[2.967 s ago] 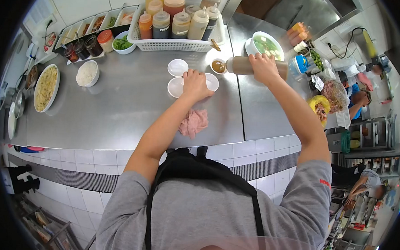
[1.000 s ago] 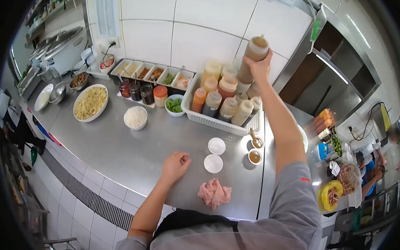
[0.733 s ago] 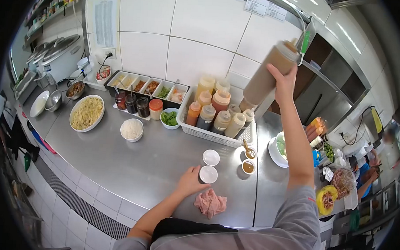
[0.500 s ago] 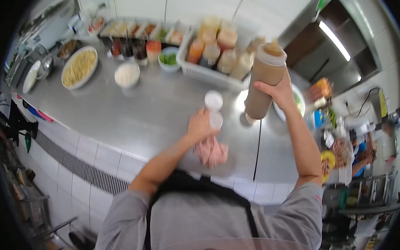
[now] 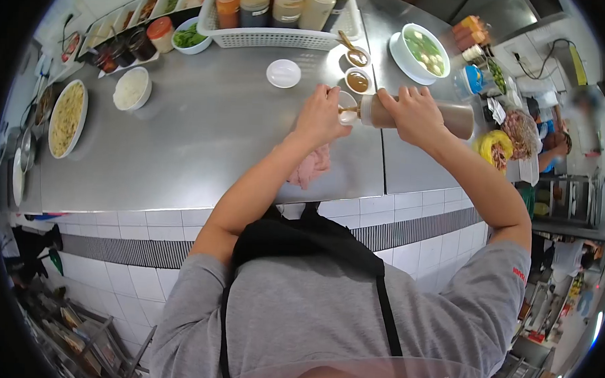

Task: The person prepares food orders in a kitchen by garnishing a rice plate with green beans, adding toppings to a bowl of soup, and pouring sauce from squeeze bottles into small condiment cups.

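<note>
My left hand (image 5: 321,115) grips a small white sauce cup (image 5: 347,100) above the steel counter. My right hand (image 5: 417,114) is wrapped around a squeeze bottle (image 5: 457,120) of brown sauce, laid over almost level. Its nozzle points left into the cup's mouth, with brown sauce at the tip. Just beyond the hands stand a sauce cup filled with brown sauce (image 5: 358,82) and another holding a spoon (image 5: 347,41). An empty white cup (image 5: 283,73) sits farther left. Beneath my left wrist lies a crumpled pink cloth (image 5: 311,168), partly hidden.
A white basket (image 5: 275,39) of squeeze bottles stands at the back, beside a bowl of greens (image 5: 191,37). Leftward are a rice bowl (image 5: 132,89) and an oval dish of food (image 5: 68,119). A soup bowl (image 5: 423,54) stands back right, and a person (image 5: 558,143) is farther off.
The squeeze bottle has gone from upright to nearly level, its nozzle brought to the cup. My left hand has lifted a cup off the counter. The camera view has shifted.
</note>
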Tool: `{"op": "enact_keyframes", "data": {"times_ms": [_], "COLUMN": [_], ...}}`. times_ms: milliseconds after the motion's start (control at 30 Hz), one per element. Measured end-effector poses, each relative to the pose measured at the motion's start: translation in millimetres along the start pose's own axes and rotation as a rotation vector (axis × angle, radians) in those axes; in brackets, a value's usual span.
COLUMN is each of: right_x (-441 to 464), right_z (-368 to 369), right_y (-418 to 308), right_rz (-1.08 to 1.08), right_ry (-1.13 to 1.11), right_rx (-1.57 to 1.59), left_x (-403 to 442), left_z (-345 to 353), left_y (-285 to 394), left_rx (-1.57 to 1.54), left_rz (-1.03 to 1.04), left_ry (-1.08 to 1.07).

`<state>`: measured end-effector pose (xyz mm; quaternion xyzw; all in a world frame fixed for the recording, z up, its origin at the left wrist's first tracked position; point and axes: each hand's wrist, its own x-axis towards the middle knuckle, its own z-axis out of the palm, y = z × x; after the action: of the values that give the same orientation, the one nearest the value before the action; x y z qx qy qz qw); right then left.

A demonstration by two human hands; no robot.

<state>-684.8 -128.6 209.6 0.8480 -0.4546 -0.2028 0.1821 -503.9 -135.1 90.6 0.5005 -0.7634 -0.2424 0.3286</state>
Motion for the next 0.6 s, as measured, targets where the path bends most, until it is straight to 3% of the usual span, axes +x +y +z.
{"op": "enact_keyframes", "data": {"times_ms": [200,600], "right_x": [-13.4,-42.1], "right_z": [11.4,80.9], "right_y": [25.3,88.9], "right_rz": [-0.062,0.173], "right_ry": [-0.052,-0.108], "right_rx": [-0.101,0.161], "left_x": [18.6,84.1], "left_z": [31.5,94.2], "left_y": [20.5,52.9], "left_rx": [0.062,0.227], "left_rz": [0.084,0.127], "left_ry": [0.063,0.074]}}
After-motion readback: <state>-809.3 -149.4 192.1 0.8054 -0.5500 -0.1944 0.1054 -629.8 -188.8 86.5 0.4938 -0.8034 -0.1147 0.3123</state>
